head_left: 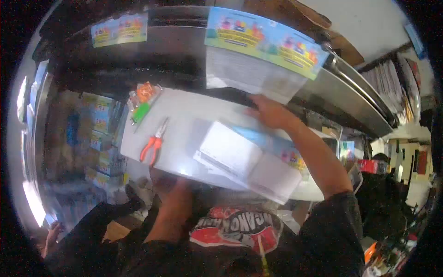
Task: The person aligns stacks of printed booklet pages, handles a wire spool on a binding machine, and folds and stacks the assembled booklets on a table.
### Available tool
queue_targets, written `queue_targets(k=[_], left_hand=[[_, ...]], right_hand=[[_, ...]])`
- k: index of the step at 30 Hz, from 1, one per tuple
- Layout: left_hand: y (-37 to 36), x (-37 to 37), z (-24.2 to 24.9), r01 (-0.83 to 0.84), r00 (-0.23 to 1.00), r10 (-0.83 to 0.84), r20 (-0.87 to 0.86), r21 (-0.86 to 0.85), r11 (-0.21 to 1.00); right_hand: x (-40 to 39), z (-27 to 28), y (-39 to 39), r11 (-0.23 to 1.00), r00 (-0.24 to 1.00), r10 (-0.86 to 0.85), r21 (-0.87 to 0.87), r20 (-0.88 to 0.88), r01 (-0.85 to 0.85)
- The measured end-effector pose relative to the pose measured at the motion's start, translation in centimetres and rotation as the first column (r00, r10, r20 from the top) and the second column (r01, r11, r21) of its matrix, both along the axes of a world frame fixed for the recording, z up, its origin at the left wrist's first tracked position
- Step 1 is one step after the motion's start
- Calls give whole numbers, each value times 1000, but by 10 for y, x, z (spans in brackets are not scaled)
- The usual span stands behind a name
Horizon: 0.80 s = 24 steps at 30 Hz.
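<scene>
My right hand [268, 112] reaches over the far side of the white table [177, 104], fingers slightly apart and nothing visible in them. It is close to a hanging printed sheet [254, 69]. My left hand [164, 180] is dark and blurred at the near table edge, its fingers unclear. Just above it lie pliers [152, 147] with red handles. Stacked white papers [230, 147] lie at mid-table, overlapping a pale sheet [274, 175] and a bluish printed sheet [247, 134]. A clear bag with orange contents [145, 92] and a green item [140, 112] sit at the left corner.
Colourful printed strips [265, 39] hang on a dark machine with a metal roller [355, 81] behind the table. More printed sheets [101, 138] are at the left. Stacked papers [383, 85] stand at the upper right. Someone's skin [53, 235] shows at the lower left.
</scene>
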<state>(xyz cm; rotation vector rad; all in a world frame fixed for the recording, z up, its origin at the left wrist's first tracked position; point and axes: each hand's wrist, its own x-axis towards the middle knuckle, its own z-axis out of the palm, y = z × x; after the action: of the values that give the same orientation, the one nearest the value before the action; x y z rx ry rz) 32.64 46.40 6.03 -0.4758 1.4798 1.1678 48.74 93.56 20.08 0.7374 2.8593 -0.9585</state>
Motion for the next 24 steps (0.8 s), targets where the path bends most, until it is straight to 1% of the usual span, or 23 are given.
queue_targets(k=[1, 2, 4, 6, 7, 8, 9, 11, 12, 13, 14, 15, 17, 19, 20, 21, 22, 23, 24], left_hand=[[34, 5, -15, 30, 999, -30, 14, -6, 1000], [55, 9, -21, 31, 999, -30, 30, -21, 999], [58, 17, -10, -9, 999, 11, 49, -42, 999], [32, 28, 30, -42, 999, 42, 0, -26, 999], [18, 41, 54, -15, 997, 14, -72, -10, 1000], [3, 56, 85, 13, 988, -10, -155, 21, 1000], [-7, 71, 112, 44, 972, -32, -232, 43, 998], [-25, 100, 160, 60, 930, -24, -367, 85, 995], [-29, 110, 178, 40, 904, 15, -426, 120, 992], [-31, 119, 192, -8, 874, 95, -477, 181, 983], [-30, 126, 203, -98, 823, 241, -515, 289, 952], [-24, 129, 211, -109, 813, 249, -527, 281, 953], [-1, 122, 230, 136, 741, 148, -655, 362, 922], [47, 125, 253, 327, 658, -92, -747, 174, 929], [70, 126, 250, 451, 566, -50, -823, 259, 854], [88, 129, 246, 581, 479, 5, -878, 321, 748], [101, 136, 248, 603, 478, 8, -878, 334, 724], [114, 141, 251, 613, 568, 5, -823, 427, 665], [124, 145, 253, 609, 654, -17, -756, 513, 605]], right_hand=[[2, 21, -7, 995, 992, -45, 81, -120, 55], [11, 50, -18, 995, 989, -50, 83, -141, 62], [33, 104, -53, 981, 967, -115, 130, -227, 147], [66, 122, -98, 975, 989, 38, 221, -146, -5], [82, 119, -123, 962, 990, 72, 271, -124, -36], [97, 122, -146, 958, 994, 73, 283, -81, -47], [110, 119, -161, 960, 994, 75, 274, -77, -51], [127, 117, -176, 994, 988, 55, 103, -146, -40], [131, 121, -181, 999, 982, 43, 41, -186, -36], [134, 126, -183, 998, 979, 52, 45, -200, -44], [136, 131, -188, 997, 962, 73, 16, -262, -72], [138, 136, -195, 994, 942, 100, -18, -320, -112], [132, 141, -210, 985, 932, 140, -52, -334, -167], [123, 147, -219, 957, 880, 273, 198, -389, -210], [119, 152, -222, 947, 892, 281, 252, -353, -199], [119, 152, -223, 947, 896, 268, 268, -355, -177], [119, 146, -220, 975, 907, 186, 183, -377, -124], [120, 141, -215, 993, 914, 98, 99, -393, -64], [127, 137, -210, 998, 933, 49, 61, -357, -29]])
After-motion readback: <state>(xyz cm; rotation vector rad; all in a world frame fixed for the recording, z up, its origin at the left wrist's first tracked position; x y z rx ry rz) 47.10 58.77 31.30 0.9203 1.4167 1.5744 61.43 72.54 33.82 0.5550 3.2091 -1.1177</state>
